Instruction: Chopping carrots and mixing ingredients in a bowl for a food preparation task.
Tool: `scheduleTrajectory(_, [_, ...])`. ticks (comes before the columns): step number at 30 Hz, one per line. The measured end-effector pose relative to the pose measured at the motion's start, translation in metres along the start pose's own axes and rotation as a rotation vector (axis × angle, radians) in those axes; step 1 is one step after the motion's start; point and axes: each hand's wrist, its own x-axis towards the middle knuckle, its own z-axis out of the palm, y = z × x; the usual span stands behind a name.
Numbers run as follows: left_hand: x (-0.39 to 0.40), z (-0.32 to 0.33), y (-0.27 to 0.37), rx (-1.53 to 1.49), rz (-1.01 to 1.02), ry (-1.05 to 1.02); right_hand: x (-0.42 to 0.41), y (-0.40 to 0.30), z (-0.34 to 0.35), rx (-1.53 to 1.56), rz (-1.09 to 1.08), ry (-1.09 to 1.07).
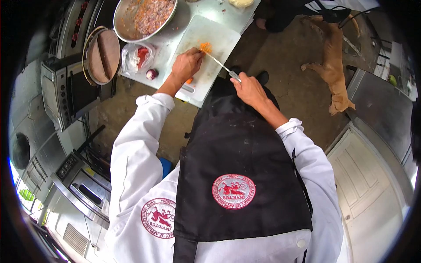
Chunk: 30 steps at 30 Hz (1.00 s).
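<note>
My right hand [251, 90] grips the handle of a knife [219, 61], its blade slanting across a white cutting board [222, 33]. At the tip end of the blade, my left hand [189, 64] has its fingers bunched against or just beside the steel; whether they pinch it is hidden. A small heap of finely chopped carrot [206, 47] lies by the tip. Nearer me on the board is an orange carrot piece [189, 80], partly behind my left wrist. A cut red onion [151, 74] sits left of the board, near a clear plastic bag [136, 60] with something red inside.
A steel bowl [120, 28] of ground meat mixed with orange bits stands on the metal table [184, 10]. Left is a pot with a round wooden lid [111, 54], near ovens [54, 95]. A brown dog [332, 62] lies on the floor; another person's dark clothing [283, 18] shows beyond.
</note>
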Motion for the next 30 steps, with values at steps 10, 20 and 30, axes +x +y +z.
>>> scheduleTrajectory(10, [0.019,-0.002,-0.008,-0.095,0.039,0.023,0.009,0.013,0.015,-0.056,-0.022,0.033])
scheduleTrajectory(20, [-0.011,0.005,-0.004,0.147,0.027,-0.08,0.001,0.001,0.004,-0.047,-0.072,0.036])
scheduleTrajectory(30, [0.004,-0.002,-0.015,0.271,0.187,-0.152,0.024,0.003,0.013,-0.117,-0.046,0.0])
